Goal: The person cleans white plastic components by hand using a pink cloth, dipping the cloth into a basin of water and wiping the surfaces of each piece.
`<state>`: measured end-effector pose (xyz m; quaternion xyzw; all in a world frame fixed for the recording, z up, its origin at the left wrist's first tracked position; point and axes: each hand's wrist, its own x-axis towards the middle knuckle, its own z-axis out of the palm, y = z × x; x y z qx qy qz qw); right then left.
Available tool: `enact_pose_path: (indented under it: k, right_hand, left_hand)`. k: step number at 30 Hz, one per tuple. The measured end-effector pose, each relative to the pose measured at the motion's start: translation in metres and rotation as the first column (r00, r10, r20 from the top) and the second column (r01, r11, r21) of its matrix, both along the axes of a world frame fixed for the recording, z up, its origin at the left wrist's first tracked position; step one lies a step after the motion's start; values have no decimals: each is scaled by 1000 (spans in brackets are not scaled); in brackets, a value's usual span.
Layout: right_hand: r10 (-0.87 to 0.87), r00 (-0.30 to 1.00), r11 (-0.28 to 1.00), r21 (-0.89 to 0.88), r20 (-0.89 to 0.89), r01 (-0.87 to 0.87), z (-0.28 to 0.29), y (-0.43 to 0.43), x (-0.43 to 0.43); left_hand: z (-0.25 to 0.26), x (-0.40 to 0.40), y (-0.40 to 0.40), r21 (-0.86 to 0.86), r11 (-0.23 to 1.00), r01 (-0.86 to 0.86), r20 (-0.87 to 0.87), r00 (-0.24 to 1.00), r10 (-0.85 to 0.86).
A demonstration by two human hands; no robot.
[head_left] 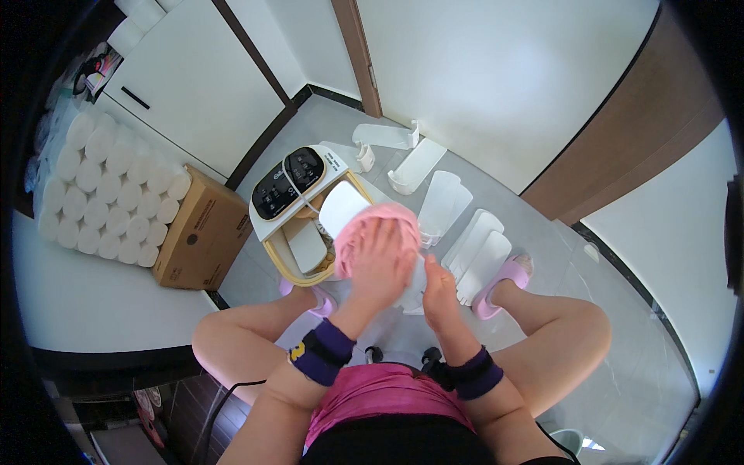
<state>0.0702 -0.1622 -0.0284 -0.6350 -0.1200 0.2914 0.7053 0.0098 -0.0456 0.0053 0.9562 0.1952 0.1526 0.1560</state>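
Observation:
My left hand [381,264] is pressed flat on a crumpled pink cloth [401,224], its fingers spread over it. My right hand [440,290] is just to the right, its fingers curled at the edge of a pale, translucent panel [414,288] partly hidden under the cloth. Beyond the left hand stands a white foot-bath basin [273,232] with a black control panel [289,183] and a yellowish rim. A white plate and a cable lie across it. Several white plastic panels [479,250] lie on the floor beside the right hand.
A cardboard box [200,232] and a large pack of paper rolls [110,192] stand at the left by a white cabinet [197,87]. More white plastic pieces [417,165] lie near the door [500,75]. My feet, in pink slippers [504,285], flank the work area.

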Motion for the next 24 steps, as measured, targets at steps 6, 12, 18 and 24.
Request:
enact_pose_path:
  k: [6, 12, 18, 24]
  right_hand:
    - [138, 986, 987, 96, -96, -128, 32, -1, -13]
    - [219, 967, 973, 96, -130, -208, 15, -1, -15]
    - [220, 958, 975, 59, -187, -212, 11, 2, -15]
    - [126, 986, 992, -5, -106, -128, -15, 16, -28]
  left_hand:
    - [-20, -14, 63, -41, 960, -276, -13, 961, 276]
    - [-26, -30, 93, -314, 840, -443, 94, 866, 492]
    - [-26, -52, 98, -736, 475, -483, 50, 660, 750]
    - [-28, -48, 42, -996, -23, 81, 23, 525, 851]
